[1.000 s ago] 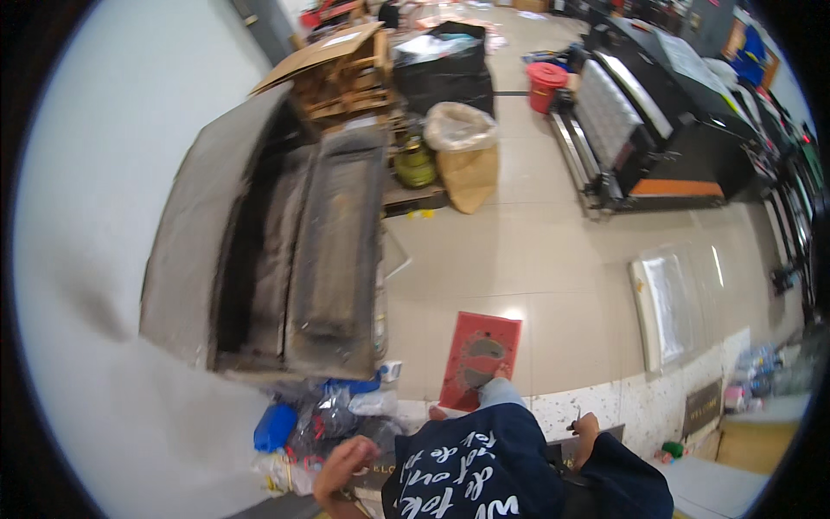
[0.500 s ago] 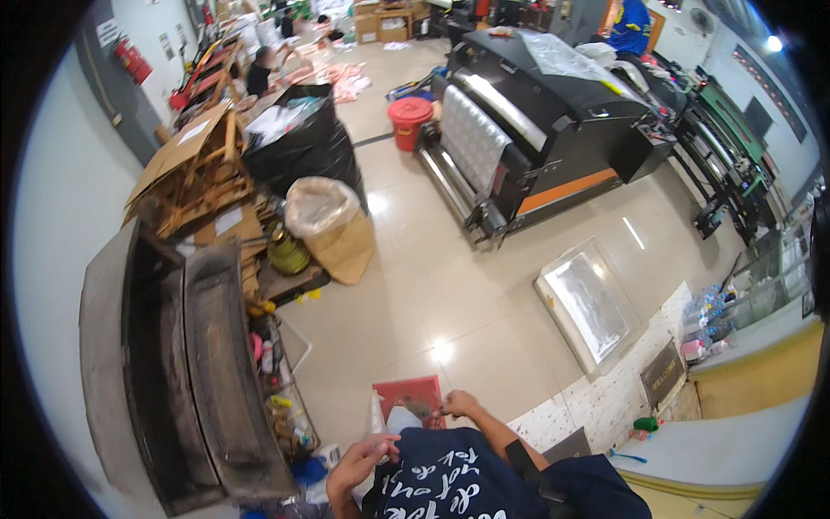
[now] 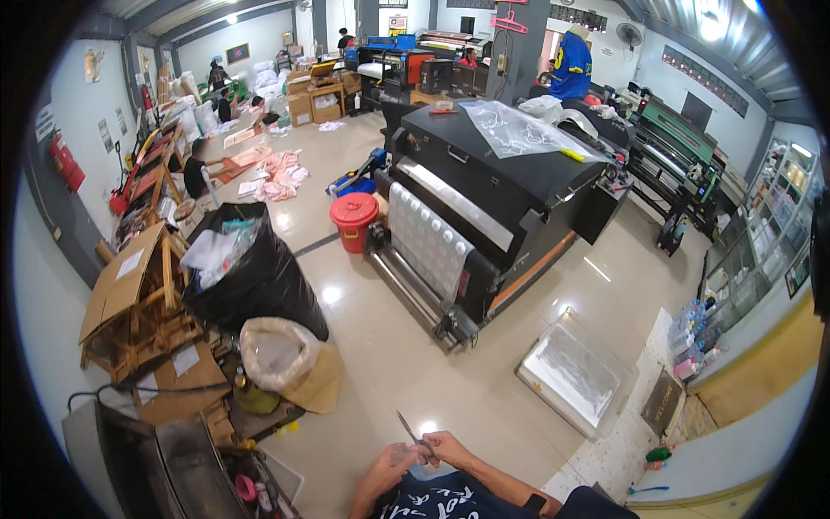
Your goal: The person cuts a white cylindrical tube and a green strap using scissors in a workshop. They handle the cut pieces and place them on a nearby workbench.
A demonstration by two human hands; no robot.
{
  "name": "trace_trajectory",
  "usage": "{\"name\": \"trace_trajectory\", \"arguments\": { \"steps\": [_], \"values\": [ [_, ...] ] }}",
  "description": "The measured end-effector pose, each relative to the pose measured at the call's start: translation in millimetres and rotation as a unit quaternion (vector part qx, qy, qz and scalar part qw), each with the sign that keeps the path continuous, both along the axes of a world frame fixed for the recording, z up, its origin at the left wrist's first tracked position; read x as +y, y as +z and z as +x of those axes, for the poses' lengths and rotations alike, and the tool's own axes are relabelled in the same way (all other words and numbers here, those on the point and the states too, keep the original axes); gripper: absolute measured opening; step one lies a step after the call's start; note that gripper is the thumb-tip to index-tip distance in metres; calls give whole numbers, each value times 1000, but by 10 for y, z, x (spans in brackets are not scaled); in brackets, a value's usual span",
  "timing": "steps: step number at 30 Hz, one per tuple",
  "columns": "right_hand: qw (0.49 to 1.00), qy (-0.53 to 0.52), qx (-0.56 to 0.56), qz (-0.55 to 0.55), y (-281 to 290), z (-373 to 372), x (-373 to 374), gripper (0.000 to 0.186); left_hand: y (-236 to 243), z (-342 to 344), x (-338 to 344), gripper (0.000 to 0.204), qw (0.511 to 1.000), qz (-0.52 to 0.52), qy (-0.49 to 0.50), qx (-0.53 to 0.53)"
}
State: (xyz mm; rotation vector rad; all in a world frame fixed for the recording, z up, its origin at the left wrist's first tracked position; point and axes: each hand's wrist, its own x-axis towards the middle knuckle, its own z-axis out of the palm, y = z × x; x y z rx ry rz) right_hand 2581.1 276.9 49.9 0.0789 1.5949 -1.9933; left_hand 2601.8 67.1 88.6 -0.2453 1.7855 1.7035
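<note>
My right hand [image 3: 447,451] is closed around a slim, pointed metal tool that looks like a pair of scissors [image 3: 406,426], its tip pointing up and to the left, away from me. Close beside it, my left hand [image 3: 386,471] has its fingers curled in near the tool's handle. A pale, see-through bit seems to lie at those fingertips, too small to name. Both hands are held in front of my dark printed shirt [image 3: 432,500], and a dark band is on my right wrist.
A big black machine [image 3: 484,173] with a roller stands ahead, a red lidded bucket [image 3: 354,222] beside it. To the left are an open sack [image 3: 281,350], a black bag [image 3: 259,281] and a grey metal trough [image 3: 181,458]. A shallow clear-sided case [image 3: 571,372] lies right. People sit far left.
The view has tilted up, showing more of the room. My hands have come together, and the pointed tool now sticks up between them. The red thing below my hands is out of sight.
</note>
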Motion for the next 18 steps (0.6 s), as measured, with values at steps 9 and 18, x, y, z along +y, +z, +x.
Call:
{"name": "trace_trajectory", "arguments": {
  "steps": [9, 18],
  "values": [
    [996, -7, 85, -33, -184, -2026, 23, 8, -5, -2292, 173, 57, 991, 52, -100, 67],
    [959, -132, 183, 171, -164, -4886, 389, 23, -198, -4804, 5, 47, 999, -9, -33, 36]
  ]
}}
